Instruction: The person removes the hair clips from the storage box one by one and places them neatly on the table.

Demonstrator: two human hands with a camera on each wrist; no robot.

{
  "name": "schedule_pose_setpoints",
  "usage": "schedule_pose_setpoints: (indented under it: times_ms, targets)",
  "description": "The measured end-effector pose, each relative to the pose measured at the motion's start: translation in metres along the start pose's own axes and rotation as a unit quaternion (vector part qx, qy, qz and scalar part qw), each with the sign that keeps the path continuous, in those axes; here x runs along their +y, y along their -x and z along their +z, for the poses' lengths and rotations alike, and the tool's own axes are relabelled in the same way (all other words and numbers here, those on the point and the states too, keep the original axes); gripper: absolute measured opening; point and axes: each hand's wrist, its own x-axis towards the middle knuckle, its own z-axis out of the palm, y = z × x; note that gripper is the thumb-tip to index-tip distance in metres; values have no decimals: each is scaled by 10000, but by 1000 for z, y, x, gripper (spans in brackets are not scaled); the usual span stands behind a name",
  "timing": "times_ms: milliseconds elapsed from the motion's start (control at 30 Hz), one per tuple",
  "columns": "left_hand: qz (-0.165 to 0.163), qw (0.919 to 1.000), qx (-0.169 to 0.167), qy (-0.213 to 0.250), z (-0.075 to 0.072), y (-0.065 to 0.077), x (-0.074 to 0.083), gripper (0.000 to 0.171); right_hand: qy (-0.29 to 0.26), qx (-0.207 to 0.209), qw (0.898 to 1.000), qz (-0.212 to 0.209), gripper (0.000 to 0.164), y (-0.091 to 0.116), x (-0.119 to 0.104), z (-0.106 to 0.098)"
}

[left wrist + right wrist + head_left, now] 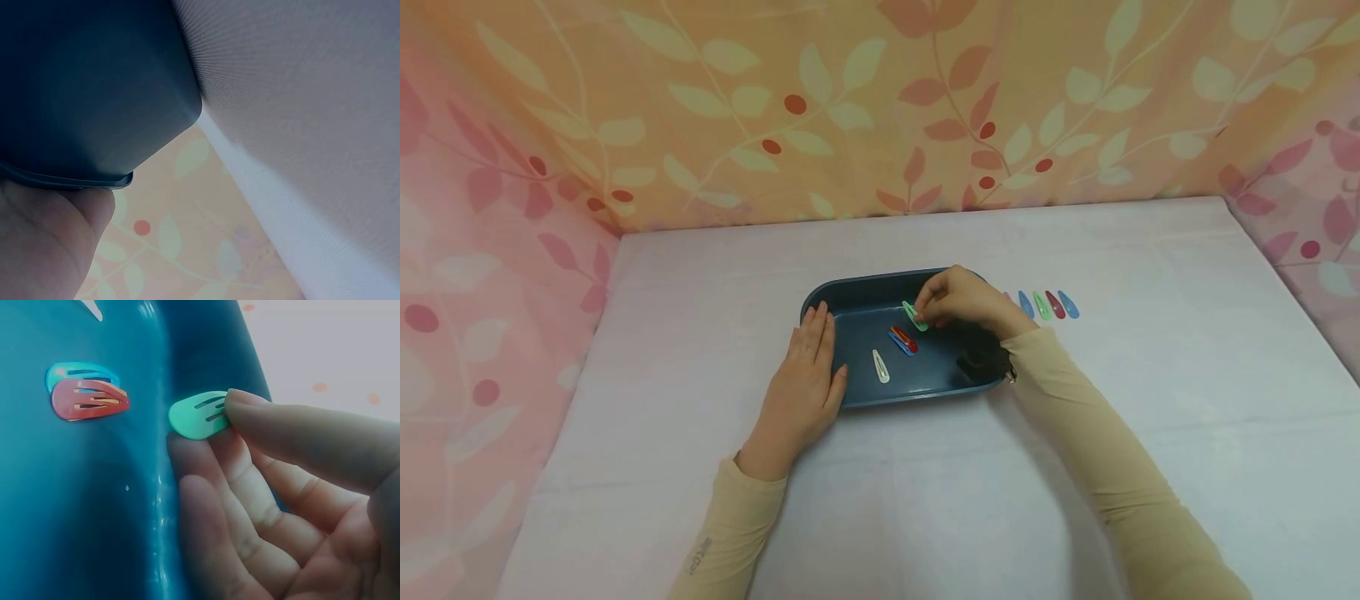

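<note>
My right hand (966, 298) pinches a green snap hair clip (194, 419) between thumb and fingers, over the far side of a dark blue tray (932, 367). Inside the tray a red hair clip (84, 403) overlaps a blue hair clip (59, 370), with a bit of yellow-orange showing at the red one's edge. A white hair clip (881, 367) lies nearer the front of the tray floor. My left hand (805, 379) rests along the tray's left end, fingers straight over the rim and thumb beside it.
Right of the tray, a row of hair clips lies on the white-covered table (1150, 358): a partly hidden pink one, a blue clip (1026, 304), a green clip (1041, 305), a red clip (1056, 304) and another blue one. A patterned curtain (865, 108) hangs behind.
</note>
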Motion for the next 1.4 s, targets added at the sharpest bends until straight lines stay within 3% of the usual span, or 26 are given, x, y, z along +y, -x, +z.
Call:
schedule_pose_setpoints:
  times_ms: [833, 1400]
  targets:
    - [3, 10000, -11, 42, -1, 0, 1, 60, -43, 388, 9986, -351, 13, 35, -9, -8]
    - [105, 9999, 125, 19, 1, 0, -1, 60, -235, 547, 9978, -288, 13, 56, 4, -19]
